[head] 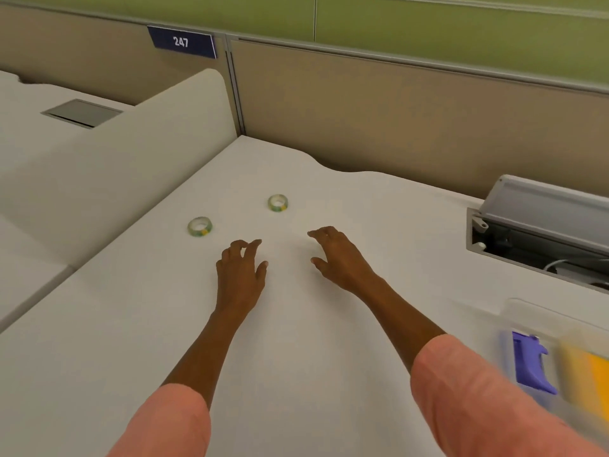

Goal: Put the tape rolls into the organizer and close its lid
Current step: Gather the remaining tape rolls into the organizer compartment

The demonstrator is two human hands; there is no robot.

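1. My left hand (242, 268), at centre frame, is empty, fingers loosely curled and apart, low over the white desk surface (296, 357); I cannot tell whether it touches.
2. My right hand (336, 255), just right of it, is also empty and spread open, palm down.
3. Up and left of the left hand lies one small clear tape roll with green-yellow core (199, 226), flat on the desk; a second matching tape roll (277, 203) lies farther up, nearer the right hand's reach.
4. I judge the step is picking up the rolls: I would take the nearer roll with the left, the upper with the right, pinching across the outer rim so each lifts level.
5. The clear plastic organizer with purple latch (534, 364) sits blurred at the lower right edge, well apart; whether its lid is open I cannot tell.
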